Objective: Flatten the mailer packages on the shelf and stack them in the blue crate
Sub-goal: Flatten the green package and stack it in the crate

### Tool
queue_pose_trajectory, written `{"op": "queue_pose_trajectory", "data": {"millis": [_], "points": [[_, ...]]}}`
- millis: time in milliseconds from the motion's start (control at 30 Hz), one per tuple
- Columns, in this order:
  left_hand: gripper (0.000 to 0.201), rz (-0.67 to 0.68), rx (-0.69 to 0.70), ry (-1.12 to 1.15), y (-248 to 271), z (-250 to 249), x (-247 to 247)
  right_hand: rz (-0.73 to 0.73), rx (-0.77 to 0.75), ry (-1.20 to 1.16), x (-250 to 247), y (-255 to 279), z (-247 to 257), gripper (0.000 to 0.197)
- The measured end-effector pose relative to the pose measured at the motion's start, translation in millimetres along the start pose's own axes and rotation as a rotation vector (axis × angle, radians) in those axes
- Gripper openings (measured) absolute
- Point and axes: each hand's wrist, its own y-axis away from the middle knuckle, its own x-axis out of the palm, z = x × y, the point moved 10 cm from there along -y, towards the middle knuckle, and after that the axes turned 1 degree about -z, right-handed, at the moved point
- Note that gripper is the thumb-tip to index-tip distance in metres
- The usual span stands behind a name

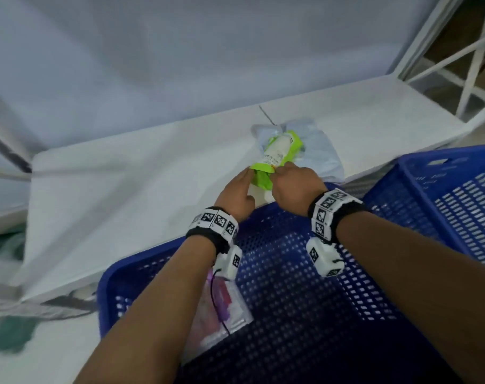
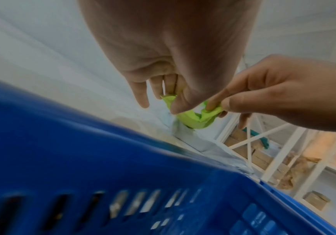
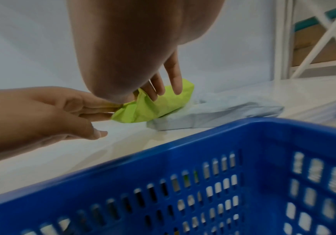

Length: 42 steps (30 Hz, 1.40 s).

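Note:
A crumpled green mailer (image 1: 277, 153) with a white label lies on the white shelf (image 1: 125, 176), partly on top of a pale grey mailer (image 1: 323, 156). My left hand (image 1: 247, 176) pinches the green mailer's near left corner between thumb and fingers (image 2: 173, 101). My right hand (image 1: 284, 169) pinches its near right corner (image 2: 217, 105). In the right wrist view the green mailer (image 3: 157, 105) bulges and its far end rests on the grey mailer (image 3: 223, 114). The blue crate (image 1: 108, 278) stands just below my wrists, against the shelf's front edge.
A pink and white mailer (image 1: 222, 309) lies flat on the crate's floor under my left forearm. A white cloth backs the shelf. A white rack frame (image 1: 457, 59) with crossed braces stands at the right, with cardboard boxes (image 2: 263, 157) behind it.

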Motion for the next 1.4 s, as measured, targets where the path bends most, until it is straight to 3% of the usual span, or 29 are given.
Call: {"op": "queue_pose_trajectory", "data": {"millis": [133,233,367,533,667,733,800,867,933,1000,1033,1233,1400], "points": [[0.061,-0.111,-0.078,0.006,36,41,-47,-0.02,-0.131,-0.019,-8,-10,75,0.02],[0.059,-0.215,-0.142,0.075,58,69,-80,-0.039,-0.199,-0.052,-12,-18,129,0.021],[0.042,-0.319,-0.304,0.199,87,104,-118,-0.079,-0.269,-0.125,-12,-26,193,0.02],[0.038,-0.327,-0.51,0.263,108,164,-139,-0.137,-0.409,-0.352,-10,-26,237,0.027],[0.037,-0.508,-0.571,0.13,115,177,-160,-0.357,-0.307,-0.385,-23,-27,207,0.029],[0.038,-0.602,-0.468,0.052,109,152,-164,-0.446,-0.134,-0.397,-25,-32,172,0.032],[0.039,-0.61,-0.304,-0.086,95,118,-153,-0.505,0.072,-0.427,-25,-36,133,0.034],[0.044,-0.497,-0.207,-0.254,79,92,-123,-0.455,0.261,-0.495,-11,-43,99,0.037],[0.047,-0.342,-0.237,-0.42,71,88,-92,-0.206,0.393,-0.583,25,-58,85,0.044],[0.05,-0.274,-0.31,-0.501,72,98,-78,0.032,0.428,-0.671,62,-71,89,0.054],[0.052,-0.263,-0.33,-0.518,74,102,-76,0.074,0.433,-0.706,74,-74,93,0.059],[0.057,-0.223,-0.348,-0.515,79,109,-67,-0.028,0.364,-0.713,92,-65,92,0.07],[0.061,-0.237,-0.35,-0.478,87,114,-61,0.013,0.309,-0.598,94,-59,101,0.075]]}}
